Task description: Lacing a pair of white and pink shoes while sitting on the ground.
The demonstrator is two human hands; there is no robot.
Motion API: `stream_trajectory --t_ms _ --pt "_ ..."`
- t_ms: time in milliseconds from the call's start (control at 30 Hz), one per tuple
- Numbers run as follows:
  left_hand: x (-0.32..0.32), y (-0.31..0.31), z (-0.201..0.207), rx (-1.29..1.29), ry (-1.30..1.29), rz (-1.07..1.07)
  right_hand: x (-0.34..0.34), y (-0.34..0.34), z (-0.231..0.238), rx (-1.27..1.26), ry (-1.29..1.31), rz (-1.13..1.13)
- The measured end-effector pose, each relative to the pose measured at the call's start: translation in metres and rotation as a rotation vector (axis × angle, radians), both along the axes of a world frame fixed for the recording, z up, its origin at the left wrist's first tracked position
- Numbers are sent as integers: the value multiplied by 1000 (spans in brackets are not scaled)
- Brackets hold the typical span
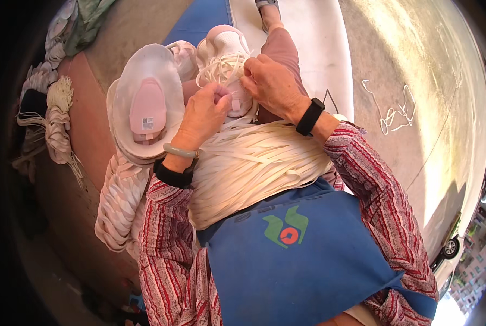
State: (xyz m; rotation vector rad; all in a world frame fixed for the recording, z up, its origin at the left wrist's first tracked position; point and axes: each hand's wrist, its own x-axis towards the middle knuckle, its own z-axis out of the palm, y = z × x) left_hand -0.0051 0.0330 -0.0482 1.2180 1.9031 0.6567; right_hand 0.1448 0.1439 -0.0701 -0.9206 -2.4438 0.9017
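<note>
A white and pink shoe [225,41] stands in front of me, with loose cream laces [221,70] looped over its upper. My left hand [206,111] is at the shoe's near left side, its thumb and fingers pinched together; what they hold is too small to make out. On the right, my right hand [275,87] is curled at the laces, with fingertips closed on a lace. A thick bundle of flat cream laces [259,163] lies across my lap, over a blue apron [297,261].
Left of my hand sits a stack of white shoe soles with a pink insole [148,106]. Below it hangs a pile of white and pink uppers [118,206]. More lace bundles [60,114] lie at the far left. A loose lace [395,111] is on the floor at right.
</note>
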Motion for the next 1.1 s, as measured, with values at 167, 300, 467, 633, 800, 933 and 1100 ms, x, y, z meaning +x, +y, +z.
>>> stream_trajectory --t_ms 167,300,467,633,800,933,1100 --pt "-4 11 -2 93 149 93 -6 -4 2 94 -68 48" --pt "-7 21 -12 267 365 -46 -13 4 -7 35 20 63" --pt "-15 29 -32 256 376 75 -21 9 -11 -84 125 33" --pt "-19 52 -13 -40 38 191 -32 26 -12 -69 52 11" --pt "-20 48 -2 -36 -306 325 -34 41 -9 -84 24 -42" --pt "-21 32 18 15 -293 347 -12 51 -1 -159 181 -144" --pt "-9 0 22 -123 -305 235 30 48 12 -262 27 -86"
